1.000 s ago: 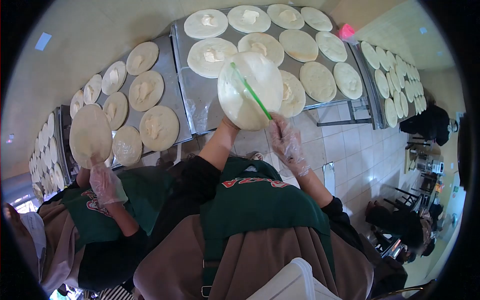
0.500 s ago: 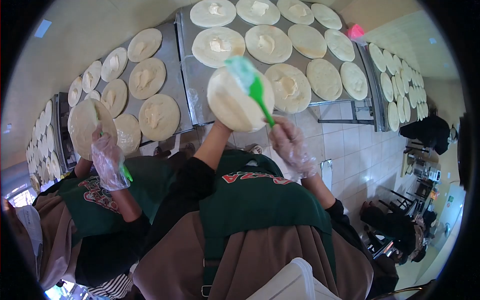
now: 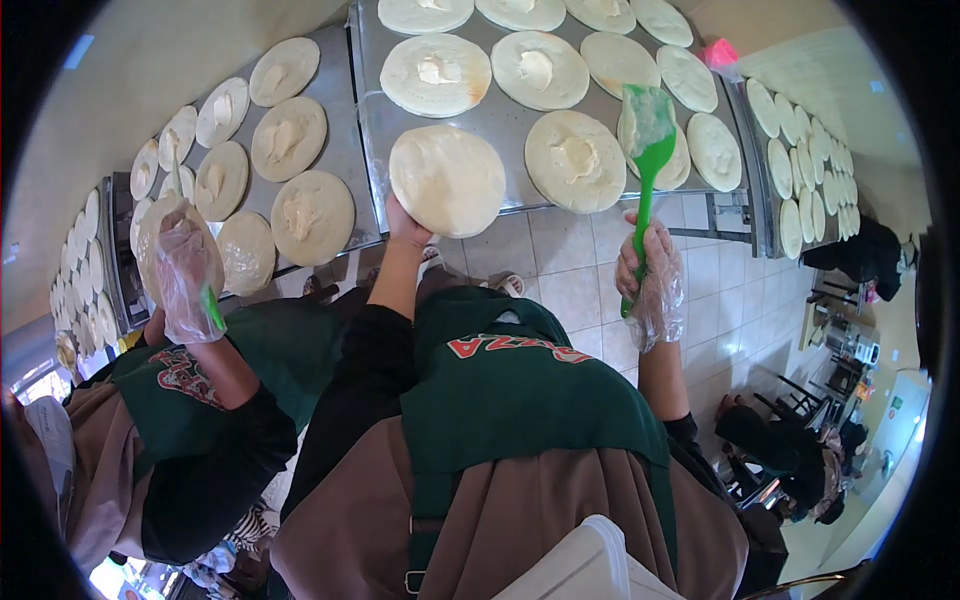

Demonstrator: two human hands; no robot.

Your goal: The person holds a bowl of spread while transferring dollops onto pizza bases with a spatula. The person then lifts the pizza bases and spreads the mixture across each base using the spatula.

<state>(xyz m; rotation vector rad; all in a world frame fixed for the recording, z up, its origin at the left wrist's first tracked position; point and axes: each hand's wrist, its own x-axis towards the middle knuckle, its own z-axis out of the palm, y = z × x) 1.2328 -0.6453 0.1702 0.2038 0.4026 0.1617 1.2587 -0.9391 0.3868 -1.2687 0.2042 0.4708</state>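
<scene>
My bare left hand holds up a round pizza base from below at the table's front edge, its fingers partly hidden beneath. Pale cream is smeared thinly over the top of this base. In a clear plastic glove, my right hand is closed round the handle of a green spatula. The blade points away from me, coated in whitish cream, over the front right of the table. Behind it lies a partly covered base. Between my hands, another base carries a dollop of cream in its centre.
Rows of bases cover the metal table ahead and another table to the left. A co-worker's gloved hand works with a green-handled tool over a base at left. A pink object sits at the far right corner.
My right hand and the spatula have moved right, off the held base to beside it. The held base has shifted slightly left, still in my left hand.
</scene>
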